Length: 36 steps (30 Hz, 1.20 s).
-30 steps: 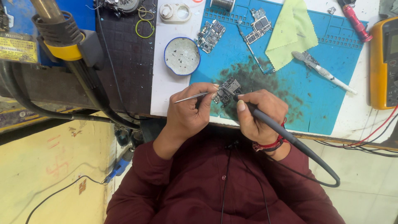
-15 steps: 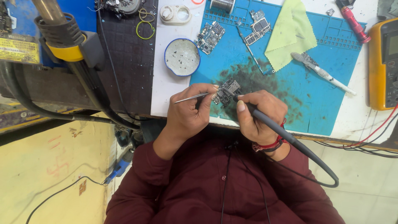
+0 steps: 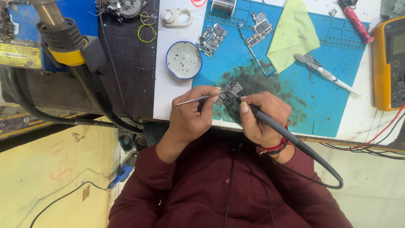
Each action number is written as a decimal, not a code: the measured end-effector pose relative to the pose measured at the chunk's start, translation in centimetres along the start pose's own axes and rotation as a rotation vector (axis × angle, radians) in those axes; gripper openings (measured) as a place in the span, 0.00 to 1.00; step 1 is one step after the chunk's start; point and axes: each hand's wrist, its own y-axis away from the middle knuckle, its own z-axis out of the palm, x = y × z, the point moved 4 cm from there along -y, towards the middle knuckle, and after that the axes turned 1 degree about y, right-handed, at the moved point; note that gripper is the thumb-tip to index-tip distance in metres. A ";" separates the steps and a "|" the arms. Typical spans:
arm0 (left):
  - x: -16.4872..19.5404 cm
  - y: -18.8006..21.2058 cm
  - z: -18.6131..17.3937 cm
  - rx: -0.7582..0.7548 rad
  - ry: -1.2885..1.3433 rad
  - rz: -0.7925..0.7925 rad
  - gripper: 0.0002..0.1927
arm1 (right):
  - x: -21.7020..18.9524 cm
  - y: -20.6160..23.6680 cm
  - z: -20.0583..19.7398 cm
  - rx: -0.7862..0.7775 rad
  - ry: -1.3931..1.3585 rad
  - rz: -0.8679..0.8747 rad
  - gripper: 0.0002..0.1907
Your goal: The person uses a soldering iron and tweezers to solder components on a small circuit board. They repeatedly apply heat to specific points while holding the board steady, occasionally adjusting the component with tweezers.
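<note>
1. At the near edge of the blue work mat (image 3: 337, 71), a small circuit board (image 3: 229, 93) sits on a dark, sooty patch of the mat; both hands meet over it.
2. The left hand (image 3: 193, 113) is closed on thin metal tweezers (image 3: 192, 100), whose free end points away from the board toward the mat's left side; the fingers touch the board's left edge.
3. The right hand (image 3: 262, 118) grips a dark soldering iron (image 3: 270, 122) like a pen, tip at the board; its cable loops off the counter (image 3: 168, 97) below the mat's near edge; a red thread circles the wrist.
4. Just left of the mat, a round blue-rimmed tin (image 3: 184, 59) rests on the white counter.
5. On the mat's far part lie more circuit boards (image 3: 211, 39), a yellow-green cloth (image 3: 293, 36) and a white-handled brush (image 3: 327, 74); a solder spool (image 3: 223, 6) stands at its far edge.
6. Right of the mat, a yellow multimeter (image 3: 390, 63) with red leads; a red tool (image 3: 355, 21) lies beyond the mat's far right corner.
7. Well left of the mat, a hot-air nozzle with a yellow collar (image 3: 67, 44) hangs in the foreground.
</note>
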 end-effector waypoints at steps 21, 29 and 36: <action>0.0 0.1 0.1 0.003 0.005 0.009 0.05 | 0.0 0.0 0.0 0.003 -0.007 -0.007 0.02; -0.1 0.1 0.1 0.005 0.009 0.001 0.05 | -0.1 0.0 0.0 0.000 -0.006 -0.001 0.02; 0.0 0.1 0.1 0.000 0.009 0.010 0.04 | 0.0 0.0 0.0 -0.002 -0.005 0.002 0.02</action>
